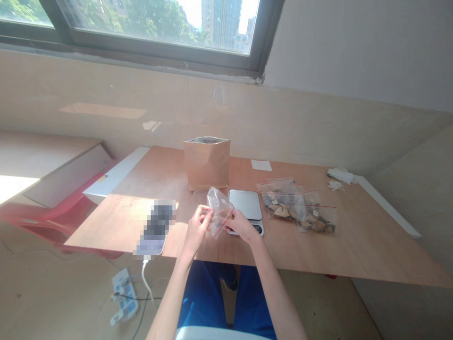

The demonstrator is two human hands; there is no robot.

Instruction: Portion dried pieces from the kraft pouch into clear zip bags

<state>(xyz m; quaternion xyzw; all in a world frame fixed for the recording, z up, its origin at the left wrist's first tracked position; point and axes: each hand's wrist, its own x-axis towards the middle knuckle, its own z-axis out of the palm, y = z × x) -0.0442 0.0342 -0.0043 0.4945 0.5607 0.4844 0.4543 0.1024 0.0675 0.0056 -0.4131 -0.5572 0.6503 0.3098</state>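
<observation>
Between my two hands I hold a clear zip bag (218, 206) with a red strip along its edge, tilted above the front of the table. My left hand (198, 225) pinches its left side. My right hand (241, 225) grips the right side near the red strip, its fingertips partly hidden. Whatever the bag contains is hard to make out. Just behind my right hand lies a kitchen scale (245, 204) with a metal plate; my wrist partly covers its front panel. A brown paper pouch (207, 165) stands upright behind the bag, its top open.
Several clear zip bags (283, 208) of brown dried pieces lie right of the scale. A phone (155, 229), blurred out, is plugged into a cable at left. White paper (261, 165) and crumpled plastic (340, 176) lie farther back. A power strip (125, 296) rests on the floor.
</observation>
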